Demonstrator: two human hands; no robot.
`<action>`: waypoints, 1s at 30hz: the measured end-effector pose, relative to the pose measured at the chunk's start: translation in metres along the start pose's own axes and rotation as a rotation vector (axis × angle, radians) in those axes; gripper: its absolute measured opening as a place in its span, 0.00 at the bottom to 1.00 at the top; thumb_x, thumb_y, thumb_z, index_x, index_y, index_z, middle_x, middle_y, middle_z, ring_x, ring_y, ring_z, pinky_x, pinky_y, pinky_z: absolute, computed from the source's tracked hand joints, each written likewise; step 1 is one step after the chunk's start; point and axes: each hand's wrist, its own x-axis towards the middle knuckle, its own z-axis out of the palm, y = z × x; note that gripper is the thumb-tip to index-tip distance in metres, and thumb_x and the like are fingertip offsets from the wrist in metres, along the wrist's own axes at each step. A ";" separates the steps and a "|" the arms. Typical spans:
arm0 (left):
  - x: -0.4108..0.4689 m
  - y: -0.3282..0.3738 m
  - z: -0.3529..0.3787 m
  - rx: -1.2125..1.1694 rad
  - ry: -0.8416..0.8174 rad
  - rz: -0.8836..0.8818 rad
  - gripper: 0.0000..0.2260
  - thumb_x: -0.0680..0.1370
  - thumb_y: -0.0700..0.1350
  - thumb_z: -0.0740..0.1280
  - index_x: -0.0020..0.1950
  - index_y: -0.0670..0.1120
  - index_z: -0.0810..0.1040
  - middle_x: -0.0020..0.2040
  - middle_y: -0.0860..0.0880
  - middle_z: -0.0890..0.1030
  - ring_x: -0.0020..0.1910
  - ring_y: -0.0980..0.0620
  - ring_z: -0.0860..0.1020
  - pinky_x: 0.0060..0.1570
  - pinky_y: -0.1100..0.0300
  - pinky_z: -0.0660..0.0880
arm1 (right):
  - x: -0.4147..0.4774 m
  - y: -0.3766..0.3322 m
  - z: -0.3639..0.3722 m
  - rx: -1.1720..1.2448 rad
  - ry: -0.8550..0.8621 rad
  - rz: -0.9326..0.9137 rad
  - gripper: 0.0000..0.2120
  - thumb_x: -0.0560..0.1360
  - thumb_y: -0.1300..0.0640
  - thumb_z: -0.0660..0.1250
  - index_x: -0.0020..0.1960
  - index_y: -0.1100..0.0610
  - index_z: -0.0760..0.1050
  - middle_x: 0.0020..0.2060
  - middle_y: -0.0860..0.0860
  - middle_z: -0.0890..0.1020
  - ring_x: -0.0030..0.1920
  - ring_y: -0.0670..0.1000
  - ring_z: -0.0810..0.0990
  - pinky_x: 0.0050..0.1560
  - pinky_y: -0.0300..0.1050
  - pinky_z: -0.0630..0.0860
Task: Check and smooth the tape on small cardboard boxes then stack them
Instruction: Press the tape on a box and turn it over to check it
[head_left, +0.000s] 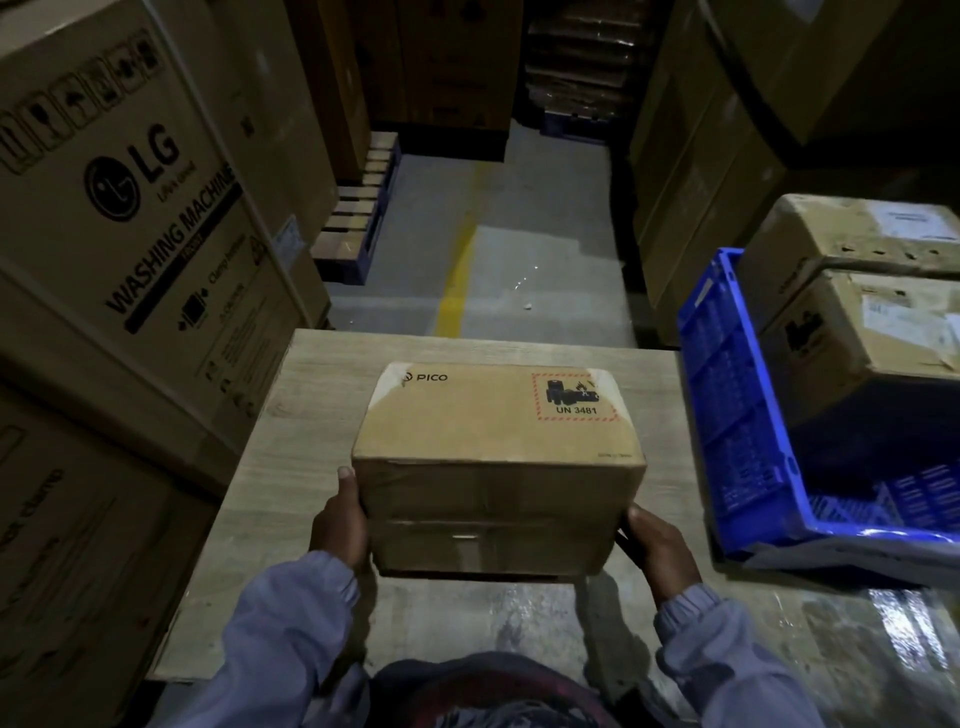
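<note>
Left hand (340, 525), right hand (652, 545) grip PICO box (498, 431) sides over wooden table (291, 467); blue crate (727, 415) right.

A: Box (498, 431)?
B: Matt brown cardboard, glossy clear tape (387, 388) on the corners.
A: Desk (311, 467)?
B: Pale wood grain, matt.
A: 3 o'clock?
B: Crate (727, 415), blue plastic, slight sheen.

Warehouse aisle. Stacked big brown cardboard washing-machine cartons (130, 208) tower left of the left hand (340, 527) fingers (347, 478). Grey concrete floor (545, 234) with yellow painted line (457, 280) and wooden pallets (358, 218) lie far beyond them. Blue plastic crate (727, 405) sits right of the right hand (657, 545).
</note>
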 end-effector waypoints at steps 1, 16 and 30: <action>-0.001 0.001 -0.002 -0.004 0.018 0.025 0.29 0.84 0.56 0.43 0.67 0.38 0.73 0.62 0.34 0.76 0.60 0.36 0.74 0.60 0.51 0.67 | 0.000 -0.003 0.000 -0.076 -0.031 -0.058 0.12 0.81 0.62 0.59 0.63 0.57 0.74 0.57 0.56 0.79 0.61 0.56 0.75 0.65 0.52 0.71; -0.025 0.009 -0.008 0.056 0.080 0.225 0.12 0.80 0.48 0.64 0.59 0.43 0.79 0.51 0.43 0.81 0.52 0.41 0.78 0.47 0.59 0.69 | 0.002 -0.010 0.010 -0.259 0.021 -0.100 0.15 0.73 0.62 0.71 0.56 0.49 0.73 0.55 0.56 0.82 0.53 0.54 0.81 0.45 0.45 0.76; -0.022 -0.022 -0.001 0.078 -0.048 0.174 0.20 0.80 0.53 0.62 0.72 0.55 0.69 0.58 0.48 0.79 0.53 0.47 0.76 0.53 0.58 0.72 | -0.018 -0.006 0.022 -0.359 -0.048 -0.061 0.22 0.77 0.64 0.64 0.63 0.43 0.70 0.50 0.43 0.79 0.52 0.49 0.77 0.56 0.48 0.74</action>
